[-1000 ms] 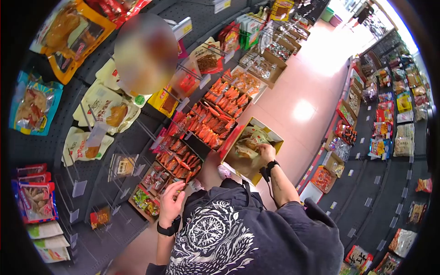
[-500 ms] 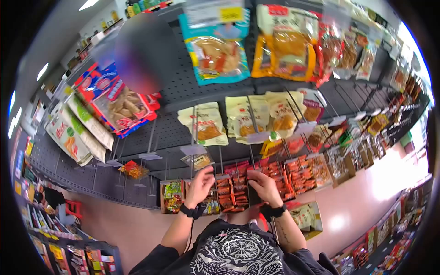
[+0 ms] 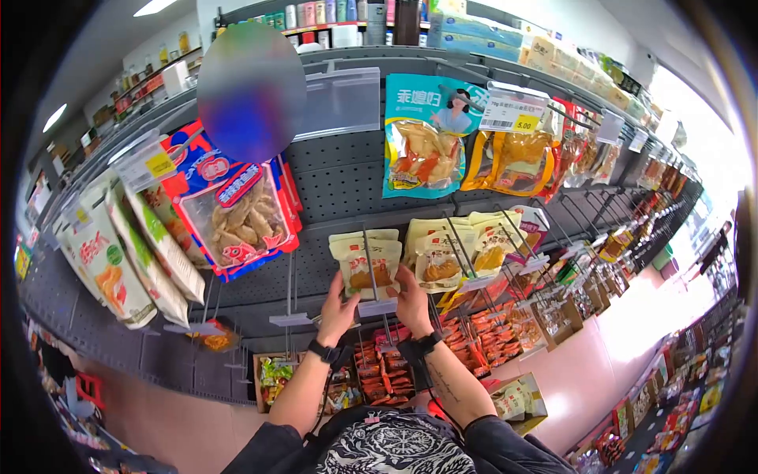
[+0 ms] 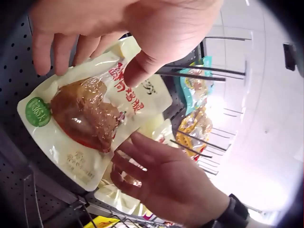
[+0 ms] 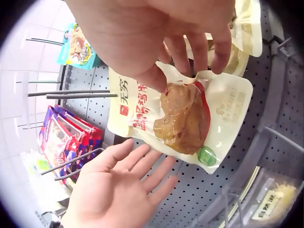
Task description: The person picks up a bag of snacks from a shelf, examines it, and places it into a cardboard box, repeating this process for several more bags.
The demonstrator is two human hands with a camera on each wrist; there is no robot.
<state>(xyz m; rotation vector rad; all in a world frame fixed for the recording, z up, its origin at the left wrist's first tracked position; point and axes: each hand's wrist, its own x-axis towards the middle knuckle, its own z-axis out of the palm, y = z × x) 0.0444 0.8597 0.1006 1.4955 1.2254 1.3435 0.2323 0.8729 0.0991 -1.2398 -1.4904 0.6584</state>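
Note:
A cream pouch (image 3: 365, 265) with a browned chicken leg showing through its clear window hangs on a shelf hook. In the head view, my left hand (image 3: 338, 308) is at its lower left edge and my right hand (image 3: 412, 302) at its lower right edge. The left wrist view shows the left thumb (image 4: 137, 69) over the pouch's front, with the other fingers stretched along its side. In the right wrist view, the left hand (image 5: 116, 187) has its palm open and its straight fingertips at the pouch's edge. The right hand's fingers (image 5: 178, 54) extend along the opposite edge.
More cream pouches (image 3: 442, 257) hang close on the right. A blue-and-red bag (image 3: 237, 209) hangs left, a teal bag (image 3: 426, 150) above. Metal hooks with price holders (image 3: 290, 319) jut toward me. An opened carton (image 3: 538, 403) with cream pouches stands on the floor at right.
My right hand has left the carton on the floor. Both hands have risen to the hanging cream pouch, and the head view has turned left toward the shelf.

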